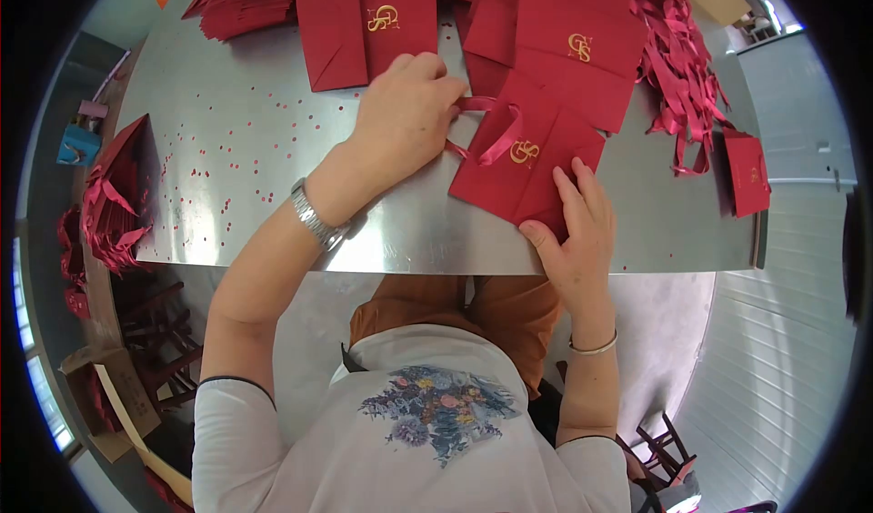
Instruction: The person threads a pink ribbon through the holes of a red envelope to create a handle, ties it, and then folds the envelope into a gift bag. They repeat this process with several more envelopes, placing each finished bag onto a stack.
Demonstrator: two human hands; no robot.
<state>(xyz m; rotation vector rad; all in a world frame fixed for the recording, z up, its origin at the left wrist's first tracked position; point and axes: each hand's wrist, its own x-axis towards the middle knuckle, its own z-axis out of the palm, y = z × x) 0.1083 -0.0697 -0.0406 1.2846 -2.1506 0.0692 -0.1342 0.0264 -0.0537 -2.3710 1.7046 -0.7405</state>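
Observation:
A red paper bag (486, 190) with a gold monogram lies flat and angled near the front of the metal table. At its upper left edge my left hand (409, 113) has its fingers closed on a pink-red ribbon (500, 140), which loops over the bag's face. My right hand (579, 231) holds the bag's lower right part, thumb at the near edge and fingers on the paper. Just beyond lies another red bag (582, 54) with the same gold mark, partly overlapped. One more monogrammed bag (400, 22) sits beyond my left hand.
A stack of red folded bags (241, 8) stands at the back left. Loose ribbons (668, 67) heap at the back right, beside a small red bag (747, 175). Ribboned bags (116, 199) stand at the left edge. Red confetti dots (227, 176) are scattered over the metal table (400, 240).

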